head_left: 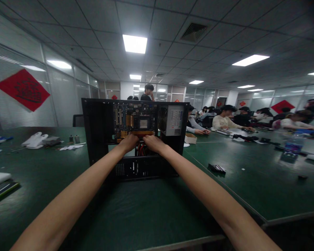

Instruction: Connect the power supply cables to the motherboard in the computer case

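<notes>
Both hands were pressed together inside the open computer case [94, 129], the left hand [129, 142] and the right hand [152, 143] set side by side with knuckles touching. Their fingers were curled down over the lower edge of the motherboard [134, 120], at an orange strip there; whether anything was pinched between the fingers could not be told. The case was stood upright on the green table [151, 209], its open side turned toward the wearer. Held within it were the motherboard, mounted on the back wall, and a grey power supply [172, 120] in the upper right corner. A small black part [217, 168] lay on the table to the right, well apart from the hands. Other people were seated at the far tables.
</notes>
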`<state>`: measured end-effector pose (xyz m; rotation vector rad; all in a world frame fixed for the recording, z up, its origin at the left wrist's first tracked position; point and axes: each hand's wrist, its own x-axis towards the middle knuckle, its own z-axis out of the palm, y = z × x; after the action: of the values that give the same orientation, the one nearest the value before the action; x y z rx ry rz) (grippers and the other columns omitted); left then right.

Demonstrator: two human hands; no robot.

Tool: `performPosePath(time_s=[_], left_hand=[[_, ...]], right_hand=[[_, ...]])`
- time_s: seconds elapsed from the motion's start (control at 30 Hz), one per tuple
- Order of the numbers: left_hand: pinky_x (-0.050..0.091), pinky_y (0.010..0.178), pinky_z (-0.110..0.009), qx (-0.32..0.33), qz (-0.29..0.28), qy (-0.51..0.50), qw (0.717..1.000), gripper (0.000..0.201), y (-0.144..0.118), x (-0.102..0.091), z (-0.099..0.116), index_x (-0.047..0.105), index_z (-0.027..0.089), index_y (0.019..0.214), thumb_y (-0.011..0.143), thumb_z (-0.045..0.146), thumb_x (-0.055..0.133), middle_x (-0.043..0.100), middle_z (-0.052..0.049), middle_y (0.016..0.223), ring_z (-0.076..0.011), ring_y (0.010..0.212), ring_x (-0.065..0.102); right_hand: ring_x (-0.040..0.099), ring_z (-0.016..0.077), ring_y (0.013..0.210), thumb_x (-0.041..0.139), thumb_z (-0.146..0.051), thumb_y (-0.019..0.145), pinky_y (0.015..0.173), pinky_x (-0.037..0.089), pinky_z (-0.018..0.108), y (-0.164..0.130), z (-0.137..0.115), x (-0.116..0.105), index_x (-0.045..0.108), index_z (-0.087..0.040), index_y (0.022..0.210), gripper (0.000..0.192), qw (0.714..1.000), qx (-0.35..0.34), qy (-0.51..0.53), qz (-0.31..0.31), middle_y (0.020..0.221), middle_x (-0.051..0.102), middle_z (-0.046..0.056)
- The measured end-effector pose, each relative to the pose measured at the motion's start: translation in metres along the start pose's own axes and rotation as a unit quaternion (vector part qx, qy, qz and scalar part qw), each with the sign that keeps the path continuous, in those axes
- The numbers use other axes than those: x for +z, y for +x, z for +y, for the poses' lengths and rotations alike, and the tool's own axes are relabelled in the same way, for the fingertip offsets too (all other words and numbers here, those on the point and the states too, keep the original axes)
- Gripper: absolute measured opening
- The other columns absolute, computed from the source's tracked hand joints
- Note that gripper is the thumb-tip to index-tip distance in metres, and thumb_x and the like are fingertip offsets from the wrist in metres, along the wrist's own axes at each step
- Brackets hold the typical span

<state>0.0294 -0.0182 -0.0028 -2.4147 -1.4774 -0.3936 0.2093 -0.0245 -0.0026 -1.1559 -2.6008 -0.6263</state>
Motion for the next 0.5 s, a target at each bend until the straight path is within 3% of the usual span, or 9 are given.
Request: performPosePath(time_s=[0.13,0.27,0.5], left_hand=[[0.05,0.087,-0.035,-0.005,-0.003,0.02,1.0,0.025,0.0003,-0.0003,0.0006,0.076,0.011,0.094,0.086,0.016,0.052,0.072,-0.019,0.098,-0.0279,0.096,0.068],[0.05,0.087,-0.034,-0.006,-0.003,0.022,1.0,0.026,0.0004,0.0005,-0.0001,0.076,0.013,0.097,0.085,0.017,0.053,0.072,-0.018,0.099,-0.0276,0.095,0.068],[0.051,0.087,-0.035,-0.007,0.003,0.006,1.0,0.025,0.0002,0.0016,-0.0023,0.077,0.015,0.095,0.084,0.018,0.055,0.073,-0.017,0.095,-0.0292,0.096,0.068]], right_hand=[[0.059,0.0276,0.111,0.042,-0.004,0.09,0.088,0.05,0.034,-0.0008,-0.0037,0.0006,0.056,-0.009,0.113,0.028,1.0,0.015,-0.001,0.003,0.116,0.061,0.02],[0.062,0.0278,0.106,0.037,-0.004,0.091,0.084,0.052,0.035,0.0,-0.006,0.0002,0.057,-0.007,0.112,0.029,0.999,0.033,-0.005,0.002,0.114,0.06,0.022],[0.062,0.0266,0.108,0.041,-0.005,0.091,0.087,0.05,0.032,0.0003,-0.0034,0.0009,0.059,-0.008,0.11,0.027,1.0,0.013,-0.001,0.01,0.114,0.061,0.02]])
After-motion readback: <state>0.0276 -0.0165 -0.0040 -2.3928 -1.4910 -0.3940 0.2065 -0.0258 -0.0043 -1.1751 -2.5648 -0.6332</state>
